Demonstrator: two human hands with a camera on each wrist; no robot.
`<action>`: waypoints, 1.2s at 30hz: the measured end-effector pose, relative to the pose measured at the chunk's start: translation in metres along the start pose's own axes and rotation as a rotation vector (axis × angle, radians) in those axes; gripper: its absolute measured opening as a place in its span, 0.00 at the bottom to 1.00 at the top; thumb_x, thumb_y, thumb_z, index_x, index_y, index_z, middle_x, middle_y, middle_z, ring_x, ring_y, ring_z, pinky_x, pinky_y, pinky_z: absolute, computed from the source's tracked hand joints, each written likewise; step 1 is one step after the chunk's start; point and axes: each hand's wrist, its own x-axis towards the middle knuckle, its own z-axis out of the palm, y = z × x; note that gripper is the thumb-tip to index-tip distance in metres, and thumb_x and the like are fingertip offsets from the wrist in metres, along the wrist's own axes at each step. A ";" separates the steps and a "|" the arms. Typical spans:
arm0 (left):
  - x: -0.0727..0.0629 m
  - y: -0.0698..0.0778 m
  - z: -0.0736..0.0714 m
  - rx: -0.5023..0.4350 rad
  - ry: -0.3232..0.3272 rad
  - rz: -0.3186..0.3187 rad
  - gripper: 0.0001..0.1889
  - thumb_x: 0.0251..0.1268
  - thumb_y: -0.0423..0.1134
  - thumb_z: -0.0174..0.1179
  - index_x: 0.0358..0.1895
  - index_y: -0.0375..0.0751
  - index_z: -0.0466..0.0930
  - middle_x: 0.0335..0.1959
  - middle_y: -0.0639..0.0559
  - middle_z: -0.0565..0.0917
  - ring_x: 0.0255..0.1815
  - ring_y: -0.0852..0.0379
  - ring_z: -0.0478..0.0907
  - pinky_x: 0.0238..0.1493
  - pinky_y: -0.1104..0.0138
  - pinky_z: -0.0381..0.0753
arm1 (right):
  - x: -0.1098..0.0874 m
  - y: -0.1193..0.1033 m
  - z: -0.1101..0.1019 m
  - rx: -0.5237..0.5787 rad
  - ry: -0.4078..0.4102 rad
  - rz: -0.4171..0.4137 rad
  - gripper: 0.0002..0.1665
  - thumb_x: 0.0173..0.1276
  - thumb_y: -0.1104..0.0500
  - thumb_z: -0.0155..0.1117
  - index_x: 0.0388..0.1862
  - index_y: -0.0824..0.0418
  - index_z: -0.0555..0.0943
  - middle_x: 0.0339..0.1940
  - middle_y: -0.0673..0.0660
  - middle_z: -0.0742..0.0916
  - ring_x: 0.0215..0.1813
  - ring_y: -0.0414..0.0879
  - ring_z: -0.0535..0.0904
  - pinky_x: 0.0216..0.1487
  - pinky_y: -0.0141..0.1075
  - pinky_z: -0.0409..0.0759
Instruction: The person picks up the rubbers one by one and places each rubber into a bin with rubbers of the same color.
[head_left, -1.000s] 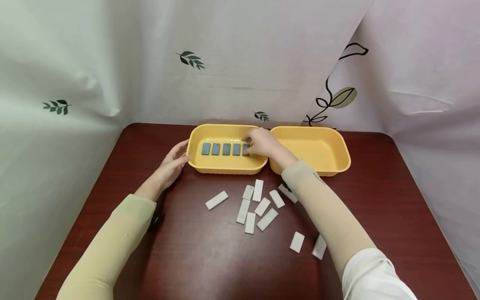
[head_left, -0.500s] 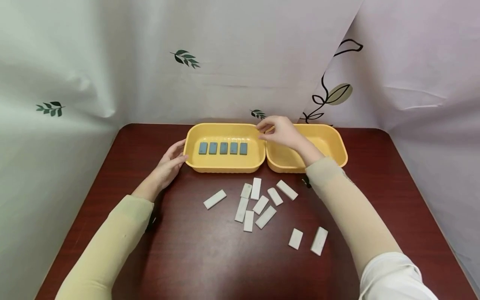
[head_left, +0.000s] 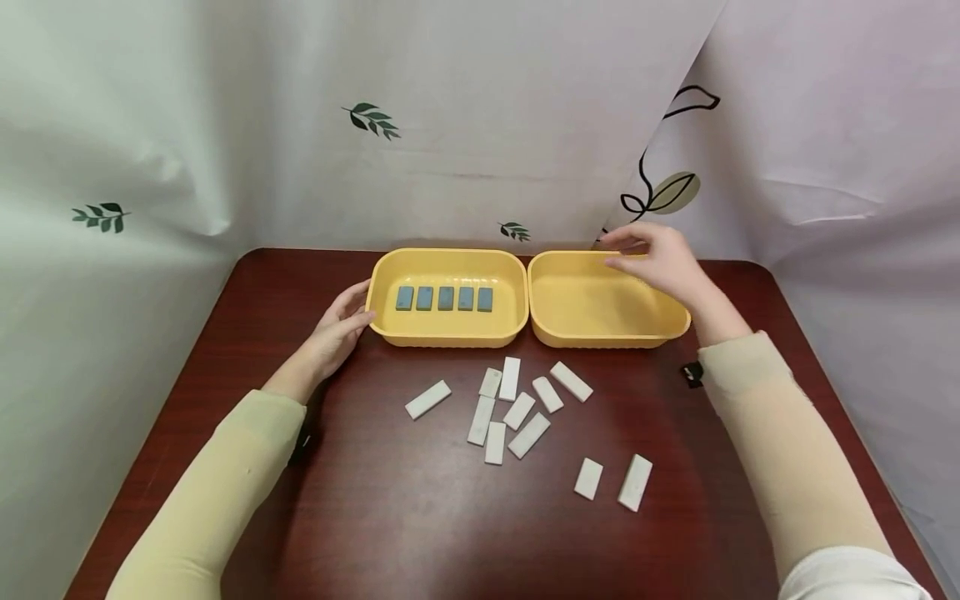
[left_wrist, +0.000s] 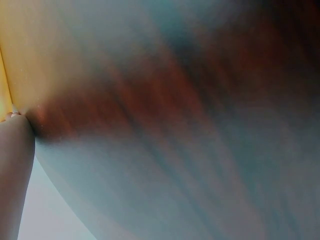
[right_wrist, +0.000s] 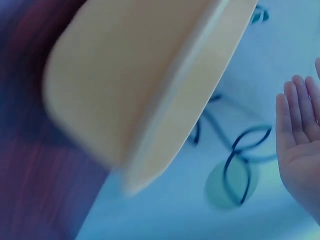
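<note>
Two yellow plastic trays stand side by side. In the left tray [head_left: 450, 335], several small blue-grey rectangular tiles [head_left: 446, 298] lie in a row. My left hand [head_left: 333, 333] holds this tray by its left end, thumb at the rim and fingertips hidden behind the wall. In the left wrist view, a finger [left_wrist: 15, 170] reaches the tray's yellow side [left_wrist: 25, 55]. Over the right tray [head_left: 570, 312], which holds nothing, my right hand [head_left: 663, 260] hovers with fingers apart. The right wrist view shows those fingers [right_wrist: 295, 112] extended, beside the tray's outer wall [right_wrist: 115, 75].
Several white rectangular blocks [head_left: 528, 435] lie scattered on the dark red table [head_left: 390, 517] in front of the trays. Two more, a short block [head_left: 588, 478] and a longer block [head_left: 635, 482], lie farther right. A pale patterned curtain [head_left: 450, 125] hangs behind the table.
My right hand has let go of the rightmost blue-grey tile in the left tray and moved right, over the right tray. The left hand stays at the left tray's end.
</note>
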 end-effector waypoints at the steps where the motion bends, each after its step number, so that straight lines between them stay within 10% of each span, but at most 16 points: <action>1: 0.000 0.000 0.000 0.001 -0.001 0.001 0.33 0.81 0.28 0.51 0.84 0.46 0.55 0.72 0.61 0.67 0.72 0.62 0.65 0.68 0.79 0.69 | -0.004 0.005 -0.006 0.006 0.017 0.013 0.17 0.70 0.65 0.74 0.57 0.66 0.88 0.55 0.67 0.90 0.52 0.40 0.88 0.55 0.24 0.83; 11: -0.002 0.000 -0.001 0.006 -0.007 -0.006 0.34 0.81 0.29 0.51 0.85 0.46 0.54 0.71 0.62 0.67 0.73 0.62 0.65 0.69 0.79 0.69 | -0.046 0.061 -0.031 0.088 0.209 0.150 0.24 0.70 0.66 0.74 0.63 0.72 0.82 0.41 0.24 0.83 0.44 0.20 0.80 0.48 0.11 0.76; 28: 0.001 0.001 0.001 -0.007 -0.002 0.000 0.34 0.81 0.28 0.51 0.85 0.46 0.55 0.72 0.61 0.67 0.72 0.63 0.66 0.68 0.79 0.70 | -0.091 0.117 -0.015 0.756 0.134 0.331 0.24 0.75 0.71 0.65 0.63 0.51 0.76 0.53 0.37 0.83 0.53 0.28 0.79 0.50 0.16 0.80; 36: 0.000 0.004 0.000 -0.042 0.020 -0.033 0.34 0.81 0.27 0.51 0.84 0.47 0.56 0.73 0.60 0.67 0.73 0.62 0.65 0.68 0.79 0.70 | -0.099 0.124 -0.003 1.187 0.069 0.266 0.24 0.79 0.77 0.51 0.63 0.56 0.80 0.54 0.50 0.87 0.53 0.39 0.85 0.53 0.26 0.84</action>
